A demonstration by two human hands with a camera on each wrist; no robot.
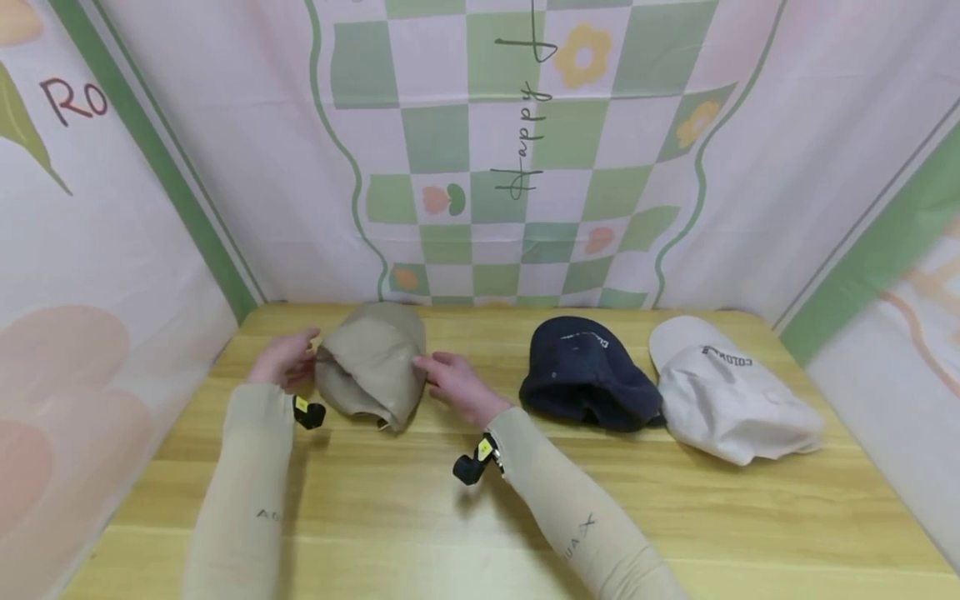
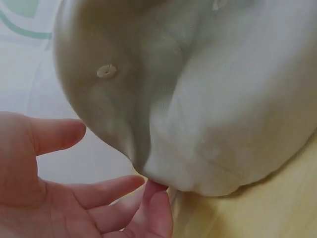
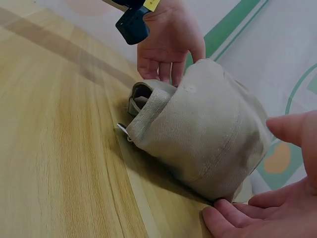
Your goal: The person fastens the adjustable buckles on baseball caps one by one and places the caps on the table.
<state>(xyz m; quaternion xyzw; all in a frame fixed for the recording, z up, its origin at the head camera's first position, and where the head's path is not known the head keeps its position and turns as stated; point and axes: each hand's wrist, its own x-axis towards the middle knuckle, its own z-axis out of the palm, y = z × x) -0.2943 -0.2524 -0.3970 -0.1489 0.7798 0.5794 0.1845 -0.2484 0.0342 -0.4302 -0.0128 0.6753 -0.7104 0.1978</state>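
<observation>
A beige baseball cap (image 1: 378, 358) lies on the wooden table at the left, its crown creased and brim toward the back. My left hand (image 1: 288, 360) is at the cap's left side; in the left wrist view, the fingertips (image 2: 157, 187) meet its lower edge while the thumb stays spread from them. On the opposite side is my right hand (image 1: 461, 385), with fingers (image 3: 225, 215) at the cap's bottom edge and the thumb (image 3: 287, 128) by its crown. Neither hand's fingers are curled round the cap.
A navy cap (image 1: 581, 371) sits right of the middle, and an off-white cap (image 1: 731, 396) with dark lettering adjoins it on the right. Printed cloth (image 1: 502, 150) hangs behind the wooden table (image 1: 390, 517) and along both sides. Small black cameras (image 1: 471, 468) are strapped to the wrists.
</observation>
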